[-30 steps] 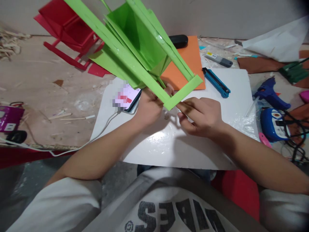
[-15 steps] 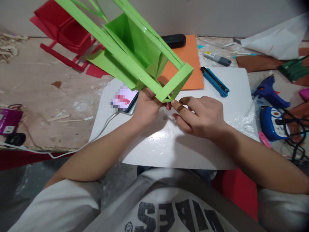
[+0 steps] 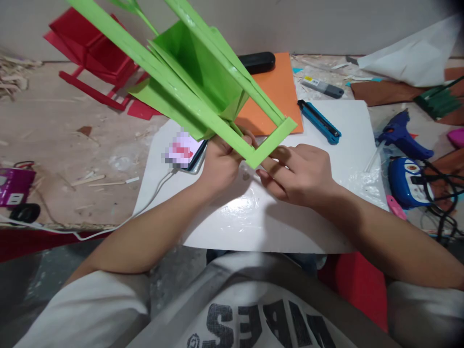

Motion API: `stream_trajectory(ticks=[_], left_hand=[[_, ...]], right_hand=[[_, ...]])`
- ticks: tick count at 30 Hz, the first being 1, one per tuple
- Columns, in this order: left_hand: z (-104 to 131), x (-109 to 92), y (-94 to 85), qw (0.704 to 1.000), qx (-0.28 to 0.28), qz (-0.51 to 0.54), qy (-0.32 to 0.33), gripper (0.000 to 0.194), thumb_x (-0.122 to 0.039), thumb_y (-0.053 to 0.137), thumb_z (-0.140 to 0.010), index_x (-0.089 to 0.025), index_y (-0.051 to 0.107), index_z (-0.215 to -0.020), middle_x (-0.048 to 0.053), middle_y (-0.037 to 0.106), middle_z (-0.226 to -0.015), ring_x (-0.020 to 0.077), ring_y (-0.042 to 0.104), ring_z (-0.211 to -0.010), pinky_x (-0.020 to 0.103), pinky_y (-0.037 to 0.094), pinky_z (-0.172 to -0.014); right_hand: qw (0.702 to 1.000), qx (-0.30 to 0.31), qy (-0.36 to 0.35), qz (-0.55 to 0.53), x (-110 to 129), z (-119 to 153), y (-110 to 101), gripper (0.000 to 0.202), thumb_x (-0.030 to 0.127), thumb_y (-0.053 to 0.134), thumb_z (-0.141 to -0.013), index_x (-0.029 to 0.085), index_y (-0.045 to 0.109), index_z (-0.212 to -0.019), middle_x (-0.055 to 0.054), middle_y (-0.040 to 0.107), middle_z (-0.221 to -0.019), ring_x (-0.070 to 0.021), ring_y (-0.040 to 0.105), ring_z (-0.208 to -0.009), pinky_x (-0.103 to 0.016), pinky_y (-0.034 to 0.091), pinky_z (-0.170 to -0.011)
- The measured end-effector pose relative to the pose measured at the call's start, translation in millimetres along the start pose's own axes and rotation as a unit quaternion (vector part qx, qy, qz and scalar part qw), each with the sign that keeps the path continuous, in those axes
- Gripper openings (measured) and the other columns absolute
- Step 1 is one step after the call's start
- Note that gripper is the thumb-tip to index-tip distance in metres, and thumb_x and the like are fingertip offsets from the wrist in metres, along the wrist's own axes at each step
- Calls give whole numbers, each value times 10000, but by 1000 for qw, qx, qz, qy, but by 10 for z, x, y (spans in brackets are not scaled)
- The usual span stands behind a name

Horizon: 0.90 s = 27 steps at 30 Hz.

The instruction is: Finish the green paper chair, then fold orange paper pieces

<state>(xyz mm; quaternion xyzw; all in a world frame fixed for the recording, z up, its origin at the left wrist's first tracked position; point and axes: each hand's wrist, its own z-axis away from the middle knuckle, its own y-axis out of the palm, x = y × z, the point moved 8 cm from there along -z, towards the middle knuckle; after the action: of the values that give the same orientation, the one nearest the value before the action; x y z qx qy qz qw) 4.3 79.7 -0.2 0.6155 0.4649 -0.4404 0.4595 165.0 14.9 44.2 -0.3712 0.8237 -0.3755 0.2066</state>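
Observation:
A light-green paper model (image 3: 203, 72), like a small cart with two long bars and a crosspiece (image 3: 273, 141) at its near end, is tilted up over the board. My left hand (image 3: 223, 162) grips it from below near that end, its fingers partly hidden behind the bar. Beside the crosspiece, my right hand (image 3: 304, 174) is curled with its fingertips at the paper's underside. The crosspiece hides the tips, so whether they pinch the paper cannot be seen. Below both hands lies a shiny white board (image 3: 232, 222).
A red paper model (image 3: 90, 53) stands at back left. A phone (image 3: 184, 150) with a white cable lies left. An orange sheet (image 3: 286, 92), a blue utility knife (image 3: 319, 123) and a grey cutter (image 3: 322, 88) lie behind. At right are a blue glue gun (image 3: 408, 137) and a blue device (image 3: 406, 183).
The model's near end has swung slightly towards me and to the right, and its crosspiece now shows its flat face, covering my right fingertips. My hands have barely moved.

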Motion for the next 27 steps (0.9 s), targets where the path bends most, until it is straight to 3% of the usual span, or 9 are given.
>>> stream_trajectory(ticks=[5,10,13,18,27], left_hand=[[16,-30,-25,999,-11,-45,21,384,-399,986,-968,-232,727,-740,24,717,-757,178,694,-762,300,598,-660],[21,-9,-22,999,1,-54,3,277,-306,948,-982,-229,775,-781,35,740,-758,191,722,-793,303,604,-686],[11,20,-9,999,13,-40,-7,301,-345,965,-981,-229,772,-780,25,712,-725,179,702,-757,292,578,-658],[-15,62,1,1000,-5,14,-17,475,-579,1045,-908,-230,744,-793,14,711,-767,153,679,-686,294,569,-608],[22,120,34,996,-22,61,-58,493,-577,1056,-911,-245,698,-846,-25,705,-722,142,704,-629,282,613,-602]], right_hand=[[998,-56,-16,20,50,-11,-54,214,315,616,-1170,230,810,-1137,-31,769,-877,-191,618,-730,-400,413,-688],[996,-70,-33,34,74,-6,-83,224,285,620,-1167,213,824,-1108,-30,778,-883,-187,623,-745,-395,439,-698],[998,-49,-28,31,62,0,-63,225,290,641,-1158,203,849,-1151,-54,830,-972,-201,647,-781,-401,464,-726],[997,-75,-12,0,39,2,-106,181,247,678,-1124,190,840,-1071,-64,852,-971,-202,643,-744,-402,458,-701],[978,49,169,-115,-281,38,168,190,173,587,-1023,226,729,-1137,-60,847,-1008,-220,706,-781,-354,412,-704]])
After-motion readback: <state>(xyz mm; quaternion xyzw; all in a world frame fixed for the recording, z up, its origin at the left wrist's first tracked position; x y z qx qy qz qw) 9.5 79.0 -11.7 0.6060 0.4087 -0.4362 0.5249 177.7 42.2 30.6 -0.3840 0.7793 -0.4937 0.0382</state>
